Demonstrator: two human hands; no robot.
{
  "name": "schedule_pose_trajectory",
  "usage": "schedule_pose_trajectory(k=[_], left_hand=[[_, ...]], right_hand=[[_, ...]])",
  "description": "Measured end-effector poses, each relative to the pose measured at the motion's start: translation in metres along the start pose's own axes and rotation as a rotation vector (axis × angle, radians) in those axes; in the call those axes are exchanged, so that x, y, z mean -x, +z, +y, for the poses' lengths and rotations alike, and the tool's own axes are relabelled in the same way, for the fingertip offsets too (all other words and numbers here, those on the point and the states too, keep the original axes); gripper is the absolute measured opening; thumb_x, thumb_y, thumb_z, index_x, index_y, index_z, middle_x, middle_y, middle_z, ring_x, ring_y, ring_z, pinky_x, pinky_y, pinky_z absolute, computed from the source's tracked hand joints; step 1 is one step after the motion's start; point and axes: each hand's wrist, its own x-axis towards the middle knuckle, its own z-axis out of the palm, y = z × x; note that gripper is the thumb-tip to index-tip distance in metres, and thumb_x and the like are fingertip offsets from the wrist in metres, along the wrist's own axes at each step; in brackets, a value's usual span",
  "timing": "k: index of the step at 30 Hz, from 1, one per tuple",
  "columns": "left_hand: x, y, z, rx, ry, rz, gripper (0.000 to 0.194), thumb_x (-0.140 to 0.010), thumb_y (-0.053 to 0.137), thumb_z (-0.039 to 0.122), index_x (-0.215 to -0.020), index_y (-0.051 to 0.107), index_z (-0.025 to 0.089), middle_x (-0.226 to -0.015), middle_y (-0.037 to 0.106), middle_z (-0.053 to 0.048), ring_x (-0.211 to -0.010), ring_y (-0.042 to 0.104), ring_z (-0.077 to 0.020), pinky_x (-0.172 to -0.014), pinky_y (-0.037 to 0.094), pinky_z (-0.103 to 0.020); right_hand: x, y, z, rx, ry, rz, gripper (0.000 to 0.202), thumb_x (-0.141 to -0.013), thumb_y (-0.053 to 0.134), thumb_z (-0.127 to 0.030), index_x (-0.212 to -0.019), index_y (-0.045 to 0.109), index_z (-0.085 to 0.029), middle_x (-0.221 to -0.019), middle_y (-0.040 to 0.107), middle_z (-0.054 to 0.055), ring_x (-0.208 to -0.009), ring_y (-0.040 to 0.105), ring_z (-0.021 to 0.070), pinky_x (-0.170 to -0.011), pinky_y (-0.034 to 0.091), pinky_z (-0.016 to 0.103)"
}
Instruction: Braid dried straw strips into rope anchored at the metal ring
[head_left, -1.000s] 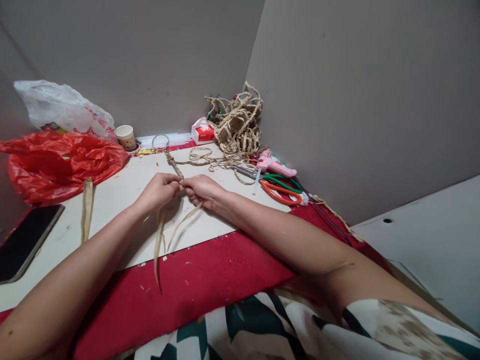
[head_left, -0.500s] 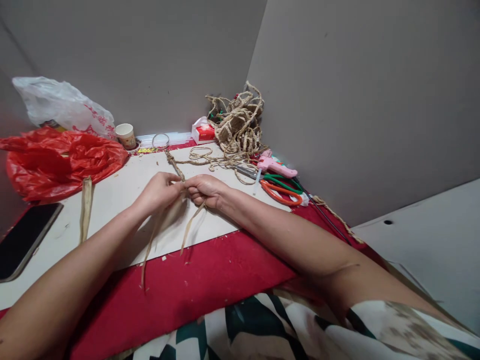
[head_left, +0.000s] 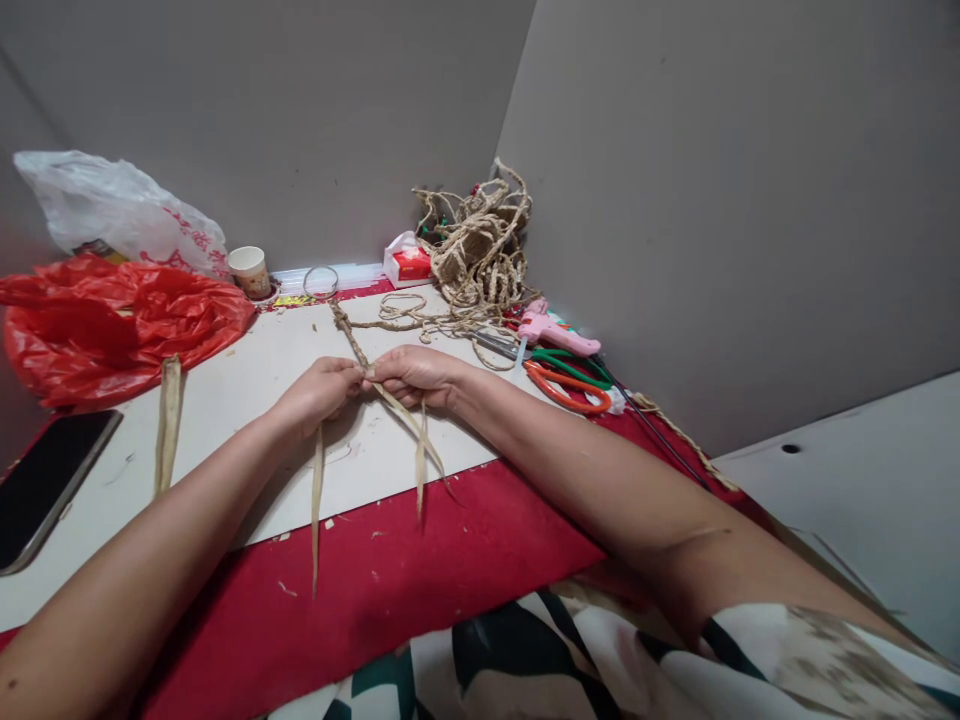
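Observation:
My left hand [head_left: 322,392] and my right hand [head_left: 412,377] meet over the white board [head_left: 465,440], fingertips pinched at the lower end of a braided straw cord [head_left: 349,332]. One flat straw strand [head_left: 317,510] hangs from my left hand past the board's front edge. Another strand [head_left: 420,465] drops from my right hand, and a third, wider strand [head_left: 401,412] runs from the braid's end between the hands, slanting down to the right. Both hands are closed; the exact finger grip is partly hidden.
Behind the hands lies a heap of braided cord [head_left: 480,250] with a tissue pack [head_left: 409,262]. To the right are a pink glue gun [head_left: 559,330] and orange-handled scissors [head_left: 570,390]. At left are a red plastic bag [head_left: 127,325], a phone [head_left: 52,490], a straw strip [head_left: 169,420] and a paper cup [head_left: 250,272].
A wide strand that hung blurred between my hands now lies slanting to the right below my right hand. My left hand has dropped slightly, and the hanging ends have shifted right.

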Motion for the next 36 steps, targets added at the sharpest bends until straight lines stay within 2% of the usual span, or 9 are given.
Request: schedule_pose_trajectory(k=[6,8,12,16,20,24,27,33,36], left_hand=[[-0.009,-0.006,-0.009,-0.188,0.122,0.047,0.020,-0.084,0.050,0.020,-0.067,0.058,0.013,-0.048,0.037,0.006,-0.035,0.026,-0.0028,-0.036,0.015,-0.019],[-0.010,-0.006,-0.009,-0.168,0.088,0.031,0.021,-0.084,0.048,0.020,-0.067,0.058,0.013,-0.046,0.037,0.006,-0.034,0.025,-0.0030,-0.036,0.015,-0.019],[-0.009,-0.006,-0.006,-0.100,-0.011,0.006,0.024,-0.085,0.047,0.022,-0.062,0.053,0.015,-0.042,0.026,0.009,-0.030,0.018,-0.0033,-0.034,0.010,-0.021],[-0.007,-0.005,-0.005,-0.060,-0.014,0.020,0.024,-0.082,0.049,0.018,-0.058,0.049,0.016,-0.039,0.026,0.009,-0.030,0.017,-0.0029,-0.034,0.009,-0.021],[-0.006,-0.003,-0.006,-0.067,-0.006,0.068,0.023,-0.080,0.051,0.019,-0.057,0.050,0.015,-0.036,0.026,0.008,-0.029,0.017,-0.0029,-0.034,0.010,-0.020],[-0.004,-0.002,-0.006,-0.040,-0.008,0.093,0.021,-0.078,0.052,0.018,-0.057,0.051,0.015,-0.036,0.027,0.008,-0.030,0.017,-0.0027,-0.034,0.009,-0.019],[-0.003,-0.003,-0.005,0.079,-0.011,0.062,0.023,-0.075,0.051,0.016,-0.053,0.044,0.017,-0.038,0.027,0.008,-0.030,0.017,-0.0023,-0.034,0.008,-0.020],[0.000,0.000,-0.005,0.255,-0.021,0.014,0.029,-0.073,0.054,0.021,-0.051,0.035,0.019,-0.041,0.024,0.009,-0.032,0.016,-0.0021,-0.036,0.006,-0.020],[0.001,0.000,-0.006,0.257,0.014,-0.031,0.027,-0.071,0.059,0.020,-0.053,0.039,0.018,-0.041,0.025,0.009,-0.033,0.016,-0.0019,-0.037,0.006,-0.020]], right_hand=[[0.003,-0.005,-0.002,0.286,-0.050,0.015,0.017,-0.085,0.050,-0.017,-0.073,0.059,-0.010,-0.039,0.029,-0.009,-0.035,0.017,0.0039,-0.036,0.011,0.019],[0.003,-0.004,-0.002,0.464,-0.105,0.082,0.017,-0.083,0.052,-0.018,-0.072,0.061,-0.009,-0.040,0.033,-0.008,-0.036,0.021,0.0041,-0.038,0.012,0.021],[0.002,0.002,0.000,0.820,-0.246,0.225,0.018,-0.081,0.052,-0.015,-0.070,0.064,-0.008,-0.051,0.046,-0.003,-0.047,0.035,0.0051,-0.047,0.025,0.020],[0.003,0.008,-0.001,1.075,-0.275,0.346,0.021,-0.082,0.052,-0.020,-0.071,0.066,-0.009,-0.057,0.051,-0.001,-0.054,0.041,0.0078,-0.052,0.028,0.021],[0.009,0.008,-0.006,1.177,-0.299,0.395,0.022,-0.081,0.051,-0.021,-0.071,0.067,-0.009,-0.061,0.057,0.002,-0.056,0.042,0.0088,-0.053,0.029,0.022],[0.016,0.017,-0.010,1.144,-0.282,0.385,0.027,-0.084,0.046,-0.020,-0.074,0.068,-0.008,-0.064,0.061,0.005,-0.058,0.045,0.0097,-0.055,0.031,0.022],[0.018,0.030,-0.007,1.101,-0.273,0.343,0.030,-0.086,0.041,-0.017,-0.078,0.069,-0.008,-0.070,0.065,0.007,-0.061,0.051,0.0110,-0.059,0.035,0.022],[0.020,0.044,0.005,1.343,-0.244,0.443,0.036,-0.089,0.036,-0.025,-0.095,0.068,-0.009,-0.095,0.068,0.020,-0.079,0.061,0.0242,-0.066,0.039,0.032],[0.026,0.052,0.007,1.417,-0.212,0.371,0.035,-0.088,0.037,-0.023,-0.095,0.067,-0.009,-0.097,0.068,0.021,-0.080,0.061,0.0245,-0.066,0.040,0.032]])
